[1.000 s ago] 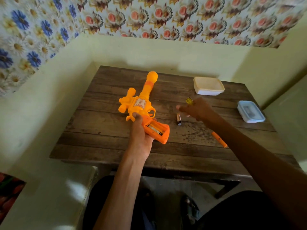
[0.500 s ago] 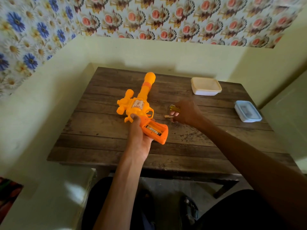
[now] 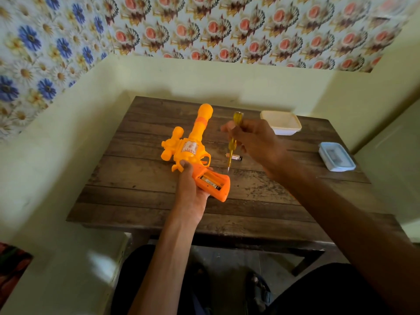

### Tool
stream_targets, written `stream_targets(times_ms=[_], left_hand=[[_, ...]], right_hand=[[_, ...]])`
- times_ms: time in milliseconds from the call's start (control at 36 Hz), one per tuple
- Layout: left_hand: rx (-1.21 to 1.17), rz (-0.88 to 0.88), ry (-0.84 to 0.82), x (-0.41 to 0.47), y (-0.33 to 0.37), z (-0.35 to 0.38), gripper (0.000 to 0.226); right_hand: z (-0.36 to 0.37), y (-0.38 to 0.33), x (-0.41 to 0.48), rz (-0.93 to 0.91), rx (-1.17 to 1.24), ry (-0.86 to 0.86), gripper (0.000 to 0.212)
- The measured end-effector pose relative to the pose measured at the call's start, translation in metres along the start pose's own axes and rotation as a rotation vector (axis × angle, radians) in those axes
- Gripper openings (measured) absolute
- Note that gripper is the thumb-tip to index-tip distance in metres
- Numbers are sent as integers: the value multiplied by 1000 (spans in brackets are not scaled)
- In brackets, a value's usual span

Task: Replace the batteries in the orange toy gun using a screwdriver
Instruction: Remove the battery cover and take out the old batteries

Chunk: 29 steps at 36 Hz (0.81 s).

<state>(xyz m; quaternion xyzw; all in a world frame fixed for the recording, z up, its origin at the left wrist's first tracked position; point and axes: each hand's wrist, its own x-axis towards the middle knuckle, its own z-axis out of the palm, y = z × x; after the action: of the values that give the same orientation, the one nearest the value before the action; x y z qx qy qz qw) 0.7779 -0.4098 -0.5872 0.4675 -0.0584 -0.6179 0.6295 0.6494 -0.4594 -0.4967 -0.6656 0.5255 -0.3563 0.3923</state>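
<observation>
With my left hand gripping the gun and right hand pinching the screwdriver, I'd pry the battery out gently.

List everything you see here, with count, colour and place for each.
toy gun: one, orange, mid-table, grip compartment open
battery in grip: at least one, dark, inside open compartment
loose battery: one, dark, on table right of gun
screwdriver: one, yellow, tip down over table
tub: one, cream, table's far right
lidded box: one, blue-rimmed, table's right edge
table: one, dark wood, against wall
left hand: holds gun's grip
right hand: grips screwdriver
</observation>
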Motion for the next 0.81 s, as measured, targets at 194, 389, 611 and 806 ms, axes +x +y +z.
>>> stream_targets(times_ms=[194,389,611,806], left_hand=[[-10,-8,-12,1,0,-3,40],[-43,-17,-14,2,2,-1,37],[-48,-16,-25,0,1,-1,33],[-42,-26,-9,-1,1,1,40]], right_hand=[[-6,17,27,22,-382,173,27],[-9,52,36,196,-185,118,34],[-9,37,28,61,151,231,34],[1,12,9,-75,325,73,27]])
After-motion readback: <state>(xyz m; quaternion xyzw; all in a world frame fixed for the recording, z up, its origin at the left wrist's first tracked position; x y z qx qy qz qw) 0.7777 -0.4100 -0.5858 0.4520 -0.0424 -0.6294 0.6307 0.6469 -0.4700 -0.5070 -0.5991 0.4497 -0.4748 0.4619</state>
